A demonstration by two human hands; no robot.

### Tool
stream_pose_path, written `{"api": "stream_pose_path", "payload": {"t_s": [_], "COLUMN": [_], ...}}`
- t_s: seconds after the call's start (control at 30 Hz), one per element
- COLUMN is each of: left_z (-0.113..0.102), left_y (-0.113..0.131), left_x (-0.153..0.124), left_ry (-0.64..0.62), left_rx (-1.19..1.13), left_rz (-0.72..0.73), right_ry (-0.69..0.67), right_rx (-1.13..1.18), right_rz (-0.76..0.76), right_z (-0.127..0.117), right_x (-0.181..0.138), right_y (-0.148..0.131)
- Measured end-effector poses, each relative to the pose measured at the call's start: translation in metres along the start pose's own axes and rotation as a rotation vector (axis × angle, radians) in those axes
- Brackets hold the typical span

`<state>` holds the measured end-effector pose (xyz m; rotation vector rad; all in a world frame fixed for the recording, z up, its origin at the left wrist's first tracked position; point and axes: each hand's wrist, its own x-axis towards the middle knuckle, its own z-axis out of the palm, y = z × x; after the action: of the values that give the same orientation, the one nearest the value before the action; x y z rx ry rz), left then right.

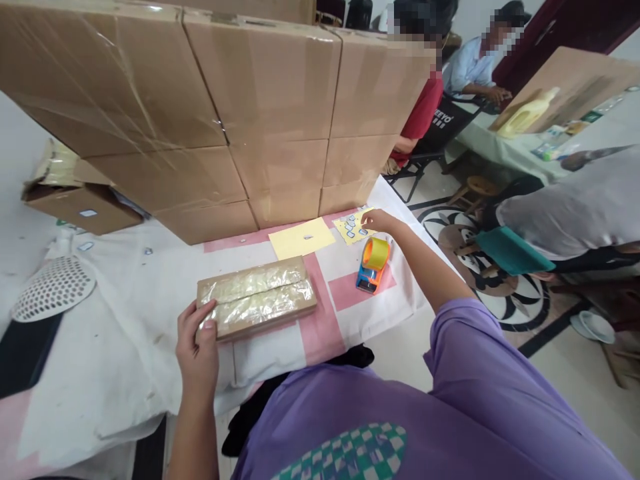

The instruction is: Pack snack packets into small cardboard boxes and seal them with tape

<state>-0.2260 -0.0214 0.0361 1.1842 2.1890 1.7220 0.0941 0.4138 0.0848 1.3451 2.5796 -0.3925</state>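
Note:
A flat cardboard box (257, 297) sealed with shiny clear tape lies on the cloth in front of me. My left hand (200, 333) grips its left end, thumb and fingers on the top and side. Farther off to the right, my right hand (379, 221) is over the edge of a yellow sheet (343, 233) bearing several small labels. Its fingers are curled together; whatever they may pinch is too small to make out. Close below that hand rests an orange and blue tape dispenser (373, 267) with a yellow roll. Beside the label sheet is a plain yellow sheet (295, 241).
Stacked large cartons (270, 87) wall off the table's far side. At left are an opened carton (95, 207) and a perforated white chair back (55, 287). Several people sit beyond to the right, near a cloth-covered table (530, 150) with a yellow bottle (527, 113).

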Motion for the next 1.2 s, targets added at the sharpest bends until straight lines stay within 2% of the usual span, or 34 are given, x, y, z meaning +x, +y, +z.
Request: {"api": "stream_pose_path", "payload": {"t_s": [0.17,0.3,0.53,0.73,0.9,1.2], "left_z": [0.001,0.0,0.0,-0.001,-0.001,0.0], "left_y": [0.0,0.0,0.001,-0.001,-0.001,0.0], "left_x": [0.002,0.002,0.001,0.003,0.003,0.003], "left_ry": [0.023,0.002,-0.003,-0.014,-0.011,0.003], "left_rx": [0.001,0.03,0.022,0.015,0.024,0.005], "left_rz": [-0.021,-0.036,-0.022,-0.015,-0.024,-0.013], "right_ry": [-0.101,-0.163,-0.179,-0.112,-0.083,0.018], "right_rx": [-0.013,-0.045,-0.028,-0.01,0.001,0.201], "right_rz": [-0.244,-0.325,-0.346,-0.35,-0.358,-0.382], "right_z": [0.013,0.022,0.027,0.02,0.023,0.015], "right_x": [0.027,0.042,0.046,0.045,0.052,0.042], "right_y": [-0.013,-0.021,-0.011,-0.002,-0.006,-0.009]}}
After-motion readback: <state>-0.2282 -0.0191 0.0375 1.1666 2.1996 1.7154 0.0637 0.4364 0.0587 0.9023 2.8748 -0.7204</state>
